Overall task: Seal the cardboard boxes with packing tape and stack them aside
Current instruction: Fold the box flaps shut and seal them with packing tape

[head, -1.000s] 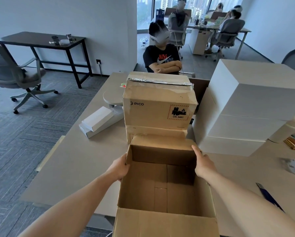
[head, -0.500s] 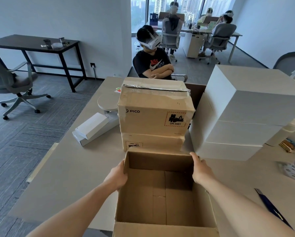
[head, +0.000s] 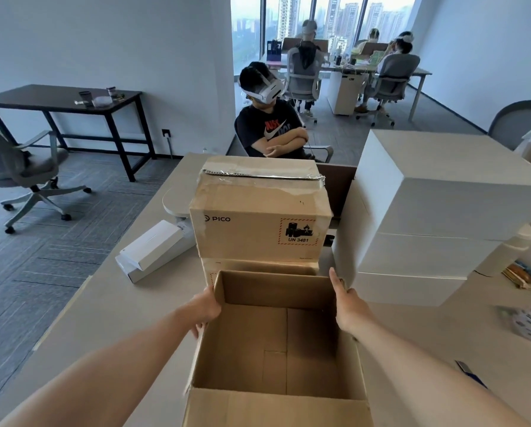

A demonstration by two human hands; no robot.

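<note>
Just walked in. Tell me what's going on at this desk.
A person is working on an open cardboard box at the desk, the left hand holding its left wall and the right hand its right wall. The box is empty and has no tape on it yet. Right behind it, a taped PICO box sits on top of a lower box. A stack of white boxes stands to the right.

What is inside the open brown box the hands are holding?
Nothing shows inside the open box: only its bare cardboard floor with flap seams. The strip of floor nearest the camera is hidden behind the front flap.
</note>
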